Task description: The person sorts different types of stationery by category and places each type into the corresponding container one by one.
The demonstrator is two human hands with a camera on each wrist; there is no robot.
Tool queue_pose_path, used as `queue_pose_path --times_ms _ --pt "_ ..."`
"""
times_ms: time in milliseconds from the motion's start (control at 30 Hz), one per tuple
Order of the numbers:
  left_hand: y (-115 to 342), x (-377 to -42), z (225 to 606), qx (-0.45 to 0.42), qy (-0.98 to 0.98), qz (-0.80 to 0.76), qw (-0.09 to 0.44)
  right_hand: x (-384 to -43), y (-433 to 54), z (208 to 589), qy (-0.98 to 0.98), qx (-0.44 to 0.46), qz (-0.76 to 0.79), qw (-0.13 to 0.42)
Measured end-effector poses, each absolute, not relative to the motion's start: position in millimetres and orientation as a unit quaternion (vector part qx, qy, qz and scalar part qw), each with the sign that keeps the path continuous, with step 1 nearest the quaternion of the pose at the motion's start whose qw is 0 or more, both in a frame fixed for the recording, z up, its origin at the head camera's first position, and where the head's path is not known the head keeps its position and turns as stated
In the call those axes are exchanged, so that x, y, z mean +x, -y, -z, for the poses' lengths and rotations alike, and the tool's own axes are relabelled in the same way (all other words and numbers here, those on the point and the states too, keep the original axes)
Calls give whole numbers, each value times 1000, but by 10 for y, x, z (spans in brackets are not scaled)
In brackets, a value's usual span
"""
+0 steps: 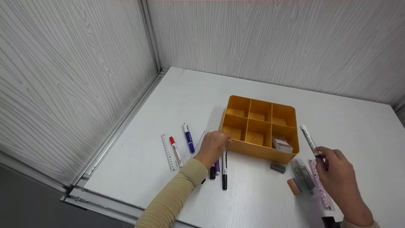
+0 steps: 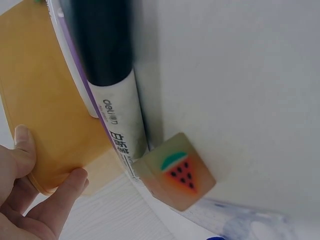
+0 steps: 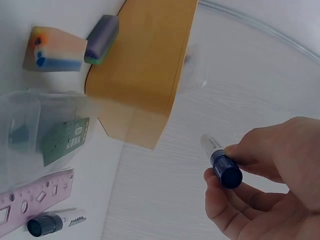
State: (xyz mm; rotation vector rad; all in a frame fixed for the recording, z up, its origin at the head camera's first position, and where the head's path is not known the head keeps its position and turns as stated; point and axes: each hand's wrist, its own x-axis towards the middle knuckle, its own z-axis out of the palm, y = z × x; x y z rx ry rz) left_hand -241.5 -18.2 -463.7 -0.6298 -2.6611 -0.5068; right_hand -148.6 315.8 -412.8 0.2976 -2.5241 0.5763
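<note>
My left hand [image 1: 212, 146] grips the near left corner of a yellow six-compartment organizer box [image 1: 253, 148]. In the left wrist view, thumb and fingers lie on either side of its edge. Near that hand are a black-capped whiteboard marker [image 2: 120, 115] and a watermelon-print eraser [image 2: 182, 172]. To the right of the box, my right hand [image 1: 338, 172] pinches a white marker [image 1: 307, 137] by its dark blue cap [image 3: 227, 172], its white end pointing away. A clear plastic case [image 1: 281, 145] sits in the box's near right compartment.
Left of the box lie a clear ruler [image 1: 170, 152], a red-capped marker [image 1: 175, 152], a blue marker [image 1: 189, 138] and a black-capped marker [image 1: 224, 172]. Right front: a grey eraser [image 1: 278, 167], an orange eraser [image 1: 293, 186], a clear container [image 1: 302, 177] and a pink ruler [image 1: 326, 199]. Panels enclose the table.
</note>
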Motion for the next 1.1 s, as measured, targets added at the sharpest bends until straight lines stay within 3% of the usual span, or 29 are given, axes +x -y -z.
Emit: queue_pose_path --times_ms 600,833,1100 --pt "206 -2414 4636 -218 940 197 172 -1668 -2623 4034 930 178 -182 266" --pt "196 -2418 4649 -225 937 174 202 -1742 -2496 4031 933 197 -162 255" --pt "190 -2407 4635 -222 940 165 200 -1826 -2373 4072 924 243 -100 278"
